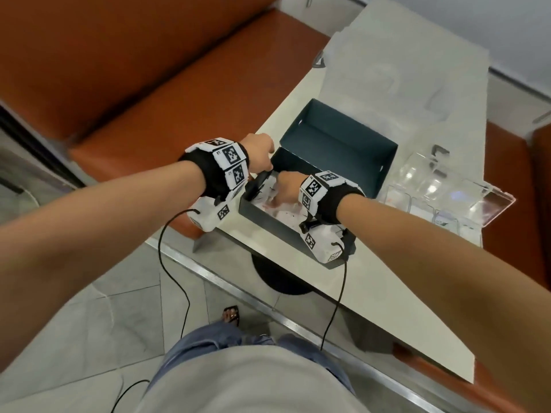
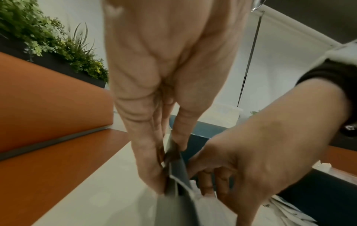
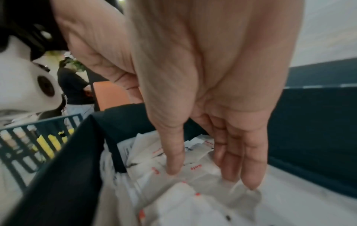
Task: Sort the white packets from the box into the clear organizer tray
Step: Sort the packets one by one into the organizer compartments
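From the head view, our left hand (image 1: pixel 258 155) pinches the dark box (image 1: pixel 301 192) corner; the clear organizer tray (image 1: pixel 441 189) waits beside it.

Left wrist: fingers (image 2: pixel 148 160) clamp the wall.

Right wrist: our right hand (image 3: pixel 203 107), fingers extended, presses the salt packets (image 3: pixel 193 172). They look light, thin and slippery; pinch 1 by its edge.

Café: orange booth bench (image 1: pixel 125 84), table (image 1: pixel 343 278), planter (image 2: pixel 58 45).

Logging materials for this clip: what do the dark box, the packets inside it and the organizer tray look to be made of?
Box: apparently matte teal cardboard, with thin walls and a folded flap that the left hand pinches.
Packets: probably paper, white, creased, with red print; the right hand reaches among them.
Organizer tray: clear rigid plastic or acrylic, glossy, see-through with bright reflections.
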The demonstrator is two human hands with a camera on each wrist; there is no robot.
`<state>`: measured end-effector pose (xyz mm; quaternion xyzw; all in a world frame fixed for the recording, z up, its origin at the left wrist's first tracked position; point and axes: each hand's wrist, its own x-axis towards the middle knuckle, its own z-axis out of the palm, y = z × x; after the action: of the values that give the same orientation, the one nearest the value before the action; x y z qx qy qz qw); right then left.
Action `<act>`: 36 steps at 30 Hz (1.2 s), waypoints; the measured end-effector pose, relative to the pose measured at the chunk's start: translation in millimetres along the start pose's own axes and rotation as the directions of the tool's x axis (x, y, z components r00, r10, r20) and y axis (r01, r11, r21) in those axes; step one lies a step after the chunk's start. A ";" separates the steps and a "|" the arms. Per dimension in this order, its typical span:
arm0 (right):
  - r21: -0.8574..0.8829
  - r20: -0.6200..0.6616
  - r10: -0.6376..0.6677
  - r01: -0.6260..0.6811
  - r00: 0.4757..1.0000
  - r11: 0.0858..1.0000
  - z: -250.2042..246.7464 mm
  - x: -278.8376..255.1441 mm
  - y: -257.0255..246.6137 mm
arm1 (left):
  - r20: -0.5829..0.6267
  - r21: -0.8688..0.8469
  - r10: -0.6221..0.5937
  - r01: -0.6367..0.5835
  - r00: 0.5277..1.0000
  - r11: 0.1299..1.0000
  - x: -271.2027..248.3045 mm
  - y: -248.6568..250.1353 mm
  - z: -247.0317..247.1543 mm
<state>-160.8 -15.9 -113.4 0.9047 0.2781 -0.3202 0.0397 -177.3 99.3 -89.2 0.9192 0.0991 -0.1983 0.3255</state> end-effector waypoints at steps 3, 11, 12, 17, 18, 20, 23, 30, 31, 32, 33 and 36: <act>0.111 -0.031 0.031 -0.028 0.999 0.993 -0.9 6.4 -3.7 | 0.025 -0.025 -0.001 0.002 1.000 1.000 2.3 -4.7 -3.1; 0.775 0.082 0.076 -0.111 0.994 0.622 -6.7 6.9 -6.7 | 0.119 -0.186 0.019 0.004 0.993 0.983 6.4 -24.1 -7.1; 0.820 0.106 0.081 -0.133 0.991 0.556 -6.8 7.1 -9.7 | 0.124 -0.191 0.012 0.012 0.992 0.981 6.8 -25.9 -7.2; 0.789 0.153 0.112 -0.189 0.982 0.585 0.0 4.8 -13.9 | 0.133 -0.258 0.002 0.032 0.991 0.966 11.9 -29.0 -8.4; 0.771 0.138 0.105 -0.174 0.985 0.612 1.7 5.2 -13.4 | 0.136 -0.263 0.004 0.033 0.991 0.964 12.6 -29.6 -8.4; 0.741 0.128 0.105 -0.165 0.986 0.651 4.2 7.5 -12.5 | 0.142 -0.264 0.005 0.033 0.990 0.964 14.5 -30.1 -8.4; 0.724 0.119 0.142 -0.184 0.983 0.665 4.1 9.7 -14.2 | 0.157 -0.269 0.001 0.042 0.988 0.962 18.3 -30.4 -8.5; 0.757 0.166 0.077 -0.177 0.983 0.630 9.9 7.3 -18.1 | 0.156 -0.257 -0.014 0.054 0.988 0.965 19.3 -30.0 -8.8; 0.737 0.151 0.075 -0.163 0.986 0.655 13.3 6.8 -18.9 | 0.155 -0.257 -0.017 0.058 0.988 0.965 19.8 -30.2 -8.7; 0.725 0.135 0.076 -0.151 0.988 0.672 15.7 7.6 -19.0 | 0.152 -0.260 -0.022 0.061 0.988 0.964 19.7 -30.7 -8.7; 0.715 0.120 0.075 -0.139 0.990 0.685 16.9 8.2 -18.6 | 0.148 -0.262 -0.024 0.063 0.989 0.963 19.5 -30.9 -8.7; 0.662 0.095 0.044 -0.096 0.995 0.743 14.5 3.2 -12.6 | 0.142 -0.256 -0.025 0.061 0.990 0.965 19.4 -30.2 -7.6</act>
<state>-173.5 -7.4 -125.4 0.8569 0.1099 -0.4293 -0.2633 -166.9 128.4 -109.1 0.8503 0.1217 -0.2533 0.4449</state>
